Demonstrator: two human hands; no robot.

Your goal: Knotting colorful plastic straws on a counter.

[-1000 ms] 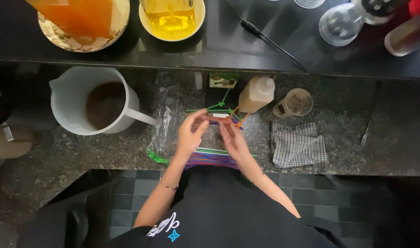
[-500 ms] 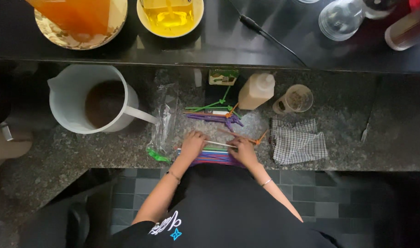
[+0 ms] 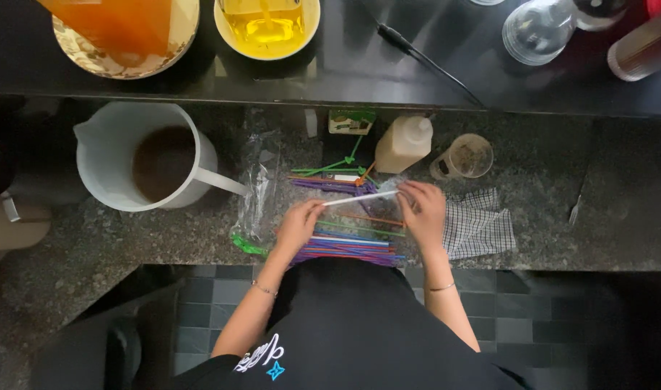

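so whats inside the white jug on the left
The white jug holds a dark brown liquid, filling the lower part. The bottom and anything sunk in it cannot be seen, since the liquid is opaque. Nothing floats on top.

The orange container (image 3: 114, 18) and clear cups (image 3: 536, 32) are cut off by the top edge.

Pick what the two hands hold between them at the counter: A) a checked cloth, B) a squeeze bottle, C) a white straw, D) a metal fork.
C: the left hand and right hand each pinch one end of a white straw above the pile of coloured straws; the checked cloth and squeeze bottle lie untouched.
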